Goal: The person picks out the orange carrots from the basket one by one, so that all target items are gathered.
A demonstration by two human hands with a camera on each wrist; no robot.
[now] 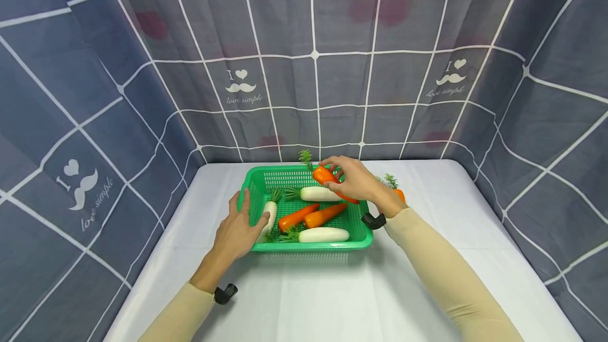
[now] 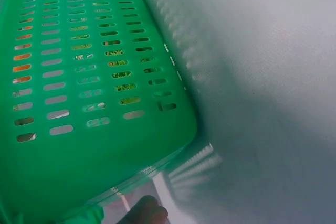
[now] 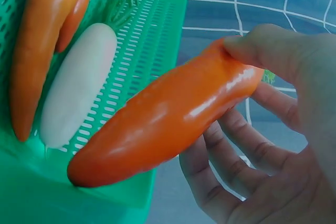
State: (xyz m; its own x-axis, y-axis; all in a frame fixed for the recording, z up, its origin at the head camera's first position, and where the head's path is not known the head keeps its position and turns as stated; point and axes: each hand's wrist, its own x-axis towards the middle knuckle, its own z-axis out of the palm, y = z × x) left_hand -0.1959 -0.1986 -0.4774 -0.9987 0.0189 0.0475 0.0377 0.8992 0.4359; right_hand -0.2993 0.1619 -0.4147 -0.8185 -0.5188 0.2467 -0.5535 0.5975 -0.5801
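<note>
While pinching carrot (image 1: 325,176) in right hand (image 1: 355,177) over basket (image 1: 309,246) | resting left hand (image 1: 236,232) at its left side with fingers spread

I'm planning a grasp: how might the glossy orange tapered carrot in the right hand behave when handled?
The glossy orange tapered carrot is probably stiff: it juts from the right hand without sagging. Its shiny surface suggests it may be slippery. Its rounded sides could let it roll.

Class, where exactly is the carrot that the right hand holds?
In the head view, the carrot is in the right hand, over the right back part of the green basket; its nearest neighbour there is the rearmost white radish.
</note>
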